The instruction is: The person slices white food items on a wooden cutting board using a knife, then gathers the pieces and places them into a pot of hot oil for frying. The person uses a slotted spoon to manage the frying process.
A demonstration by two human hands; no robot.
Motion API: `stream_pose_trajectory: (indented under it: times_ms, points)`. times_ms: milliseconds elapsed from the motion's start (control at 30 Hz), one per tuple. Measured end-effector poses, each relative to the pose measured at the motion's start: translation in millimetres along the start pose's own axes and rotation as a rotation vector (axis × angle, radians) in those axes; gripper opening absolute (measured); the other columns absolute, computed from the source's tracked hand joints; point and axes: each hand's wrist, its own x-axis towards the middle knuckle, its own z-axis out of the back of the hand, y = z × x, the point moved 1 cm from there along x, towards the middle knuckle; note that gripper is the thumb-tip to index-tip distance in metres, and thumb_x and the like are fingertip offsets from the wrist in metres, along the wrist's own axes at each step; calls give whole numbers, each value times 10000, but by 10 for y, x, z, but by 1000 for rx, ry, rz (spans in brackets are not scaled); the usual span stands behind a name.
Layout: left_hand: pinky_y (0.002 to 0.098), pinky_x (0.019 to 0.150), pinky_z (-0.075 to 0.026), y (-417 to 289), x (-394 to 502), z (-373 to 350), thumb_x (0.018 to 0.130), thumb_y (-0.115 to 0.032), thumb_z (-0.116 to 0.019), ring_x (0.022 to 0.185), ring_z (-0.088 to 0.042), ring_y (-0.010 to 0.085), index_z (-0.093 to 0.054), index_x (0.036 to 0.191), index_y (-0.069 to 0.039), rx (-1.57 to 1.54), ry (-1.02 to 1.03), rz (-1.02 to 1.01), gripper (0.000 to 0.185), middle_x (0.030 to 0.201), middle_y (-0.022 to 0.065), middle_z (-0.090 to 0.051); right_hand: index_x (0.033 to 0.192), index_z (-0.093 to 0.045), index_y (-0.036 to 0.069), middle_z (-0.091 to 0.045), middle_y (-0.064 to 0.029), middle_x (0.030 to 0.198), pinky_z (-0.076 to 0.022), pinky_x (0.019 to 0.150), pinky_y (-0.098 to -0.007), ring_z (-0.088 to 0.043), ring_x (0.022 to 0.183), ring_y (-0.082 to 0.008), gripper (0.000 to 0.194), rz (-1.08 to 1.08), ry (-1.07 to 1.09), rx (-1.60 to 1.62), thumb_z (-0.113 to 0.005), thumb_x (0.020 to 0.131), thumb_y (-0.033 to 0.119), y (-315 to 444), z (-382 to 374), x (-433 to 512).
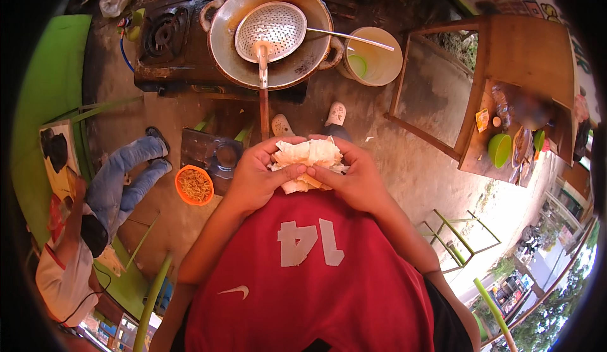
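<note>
Both my hands hold one bundle of thin, pale, torn-edged sheets [307, 155], perhaps pastry wrappers, close in front of my red shirt. My left hand [253, 179] grips its left side and my right hand [360, 176] its right side, the thumbs almost meeting on the near face. Beyond them a large metal wok [223, 58] rests on a gas stove [163, 74]. A perforated skimmer [272, 27] lies in the wok, its wooden handle pointing towards me. Another thin metal handle reaches over a whitish bucket [372, 77] to the right.
An orange bowl of brown shreds [194, 184] sits at a low dark stool [208, 152]. At the left a person in jeans [128, 171] sits by a green table [57, 67]. A wooden table [479, 162] with green bowls and a wood-framed panel [431, 91] stand at the right.
</note>
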Motion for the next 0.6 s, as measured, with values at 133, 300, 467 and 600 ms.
stream_pose_trajectory:
  times_ms: [133,300,467,600]
  points:
    - [308,992,-561,39,54,5,928,49,-746,1162,-670,154,-514,1487,-8,56,-8,15,608,1288,112,-690,1278,-682,-7,-756,-74,1095,-580,798,-264,-704,972,-108,465,-97,32,-38,-851,921,238,-85,21,48]
    - [307,963,-572,148,115,-45,919,77,-725,1151,-671,185,-378,1585,-57,64,-86,-2,763,1278,156,-670,1212,-703,6,-763,-70,1030,-607,617,-261,-726,852,-125,424,-241,-70,53,-860,904,250,-296,11,176]
    - [297,949,-572,179,184,-80,903,155,-668,1154,-671,186,-335,1607,-74,26,-53,5,812,1286,165,-666,1183,-700,25,-766,-64,1008,-592,575,-251,-735,821,-129,420,-251,-108,121,-874,884,263,-358,79,205]
    - [307,967,-567,95,261,-184,910,122,-690,1168,-667,195,-340,1605,-78,-23,-15,31,802,1292,169,-666,1170,-694,38,-769,-61,1006,-571,543,-242,-739,812,-129,424,-239,-57,206,-890,864,257,-374,242,294]
